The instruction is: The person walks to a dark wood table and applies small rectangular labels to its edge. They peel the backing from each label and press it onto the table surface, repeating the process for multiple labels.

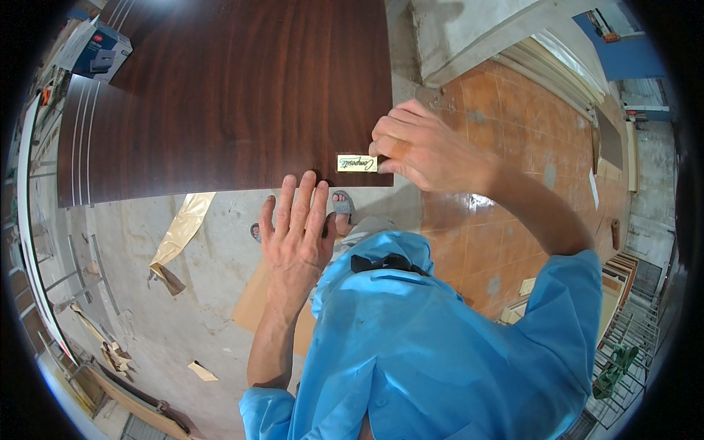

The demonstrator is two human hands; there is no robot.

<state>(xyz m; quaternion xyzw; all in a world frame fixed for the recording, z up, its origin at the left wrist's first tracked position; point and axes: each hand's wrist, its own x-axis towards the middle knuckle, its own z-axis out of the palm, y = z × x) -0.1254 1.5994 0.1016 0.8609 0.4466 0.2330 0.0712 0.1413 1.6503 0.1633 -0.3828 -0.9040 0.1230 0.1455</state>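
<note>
A dark brown wood-grain panel (242, 95) lies in front of me, with thin silver lines along its left side. Near its front right corner is a small cream label (356, 163) with dark lettering, facing upside down. My right hand (414, 147) is closed over the label's right end, thumb and fingers pinched on it. The fingertips hide that end. Stretched out and slightly spread, the fingers of my left hand (297, 231) reach the panel's front edge, left of the label. Nothing shows in that hand.
A blue and white box (101, 55) sits on the panel's far left. Crumpled tan wrapping (181, 227) and a small scrap (203, 371) lie on the grey floor. Orange tiles (506, 183) cover the right side. A metal rack (623, 367) stands at the lower right.
</note>
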